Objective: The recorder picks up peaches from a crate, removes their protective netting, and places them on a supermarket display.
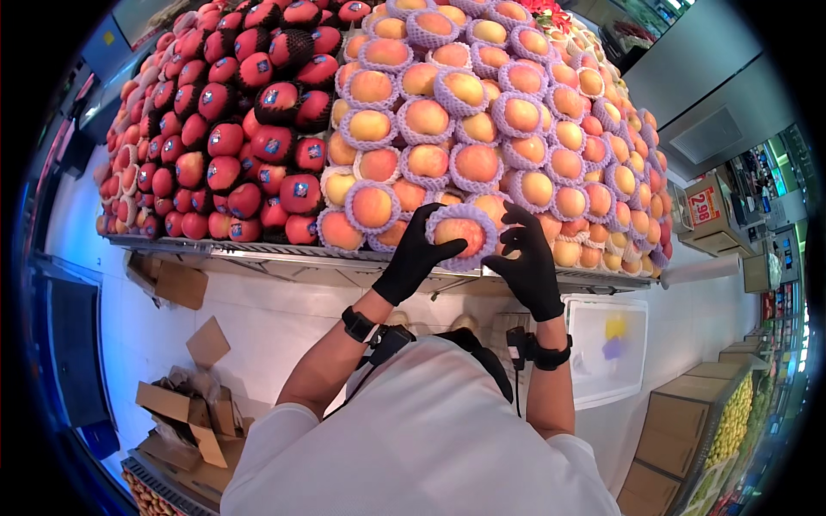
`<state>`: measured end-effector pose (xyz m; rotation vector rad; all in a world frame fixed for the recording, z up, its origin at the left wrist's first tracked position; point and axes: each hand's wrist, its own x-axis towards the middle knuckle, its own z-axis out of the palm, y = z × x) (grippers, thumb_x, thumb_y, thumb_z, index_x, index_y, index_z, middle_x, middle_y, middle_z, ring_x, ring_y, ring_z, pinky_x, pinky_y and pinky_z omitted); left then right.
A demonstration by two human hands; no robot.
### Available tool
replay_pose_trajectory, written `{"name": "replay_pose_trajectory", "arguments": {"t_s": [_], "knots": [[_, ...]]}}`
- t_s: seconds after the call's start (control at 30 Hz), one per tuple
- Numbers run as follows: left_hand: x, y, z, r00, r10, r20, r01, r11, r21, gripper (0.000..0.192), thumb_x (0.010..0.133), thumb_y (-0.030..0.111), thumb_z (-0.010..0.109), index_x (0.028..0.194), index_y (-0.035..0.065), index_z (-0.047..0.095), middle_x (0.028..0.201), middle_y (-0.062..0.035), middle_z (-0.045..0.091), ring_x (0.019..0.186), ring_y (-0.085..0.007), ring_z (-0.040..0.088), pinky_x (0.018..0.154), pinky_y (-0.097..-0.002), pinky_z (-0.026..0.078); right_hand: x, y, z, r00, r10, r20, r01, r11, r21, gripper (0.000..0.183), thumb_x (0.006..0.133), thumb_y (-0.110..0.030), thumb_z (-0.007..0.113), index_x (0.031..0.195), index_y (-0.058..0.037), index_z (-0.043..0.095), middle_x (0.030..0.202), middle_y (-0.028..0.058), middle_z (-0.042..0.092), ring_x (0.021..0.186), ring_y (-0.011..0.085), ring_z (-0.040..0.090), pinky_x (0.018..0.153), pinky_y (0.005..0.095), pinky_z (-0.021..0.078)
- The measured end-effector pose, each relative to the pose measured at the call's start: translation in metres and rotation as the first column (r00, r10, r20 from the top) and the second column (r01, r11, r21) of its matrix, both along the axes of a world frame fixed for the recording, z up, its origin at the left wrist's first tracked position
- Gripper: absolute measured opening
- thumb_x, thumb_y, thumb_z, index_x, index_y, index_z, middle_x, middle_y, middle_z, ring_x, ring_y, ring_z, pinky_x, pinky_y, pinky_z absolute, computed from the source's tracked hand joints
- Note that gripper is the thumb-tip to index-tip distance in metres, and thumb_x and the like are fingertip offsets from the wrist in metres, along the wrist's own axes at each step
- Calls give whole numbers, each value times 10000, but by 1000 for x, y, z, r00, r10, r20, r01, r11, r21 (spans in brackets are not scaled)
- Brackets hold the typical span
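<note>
My left hand (416,255), in a black glove, grips a red-and-yellow apple (459,236) wrapped in a lilac foam net sleeve (463,264). Its thumb lies across the front of the fruit. To the right of that apple is my right hand (526,258), also black-gloved, with its fingers curled and spread apart. The right thumb tip comes close to the sleeve's edge; whether it touches is unclear. Right behind both hands rises a sloped pile of similar apples (426,160), many in lilac foam nets, a few in white ones.
Dark red stickered apples (224,138) in black nets fill the display's left side. A metal rail (310,257) edges its front. At right on the floor sits a white bin (606,351). Opened cardboard boxes (193,413) lie behind at left; stacked cartons (671,419) stand at right.
</note>
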<state>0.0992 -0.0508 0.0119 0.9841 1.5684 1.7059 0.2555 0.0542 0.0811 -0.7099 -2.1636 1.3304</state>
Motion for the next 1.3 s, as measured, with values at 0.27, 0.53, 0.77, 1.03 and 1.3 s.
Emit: {"name": "replay_pose_trajectory", "arguments": {"t_s": [0.27,0.53,0.77,1.03,1.3], "knots": [[13,7,1,973,-220,66,222,975,-22,624,771,221,697,1271,22,379,1207,-88,467,1126,-175,446,964,-310,370,-1,8,-24,979,193,67,-201,969,141,672,667,-151,785,1223,-17,433,1165,141,521,1080,256,518,907,354,427],[37,21,33,935,-350,-67,351,936,17,844,661,98,781,1344,29,290,1301,-99,409,1215,-200,391,1015,-338,344,25,36,-33,980,167,106,-174,983,62,652,632,-173,793,1175,-11,471,1093,115,560,1020,221,551,889,344,444],[47,47,45,972,-208,-110,204,978,-48,779,631,162,823,1269,18,400,1221,-97,498,1126,-187,484,967,-337,398,30,68,-30,952,297,-79,-305,944,-127,676,699,-111,765,1264,-9,408,1234,106,492,1133,194,482,974,331,391],[70,77,61,959,-73,-275,56,996,-69,707,640,181,817,1220,16,449,1180,-96,528,1090,-187,513,947,-333,411,42,108,-18,881,421,-217,-420,906,54,658,702,-109,755,1259,-7,421,1220,122,508,1129,217,491,970,329,387],[100,95,55,916,-168,-365,145,985,-90,800,676,165,795,1315,18,336,1286,-136,428,1212,-253,413,1026,-356,329,76,134,-25,901,405,-153,-398,914,74,613,642,-146,796,1153,-18,482,1074,109,562,999,218,549,884,340,435]]}}
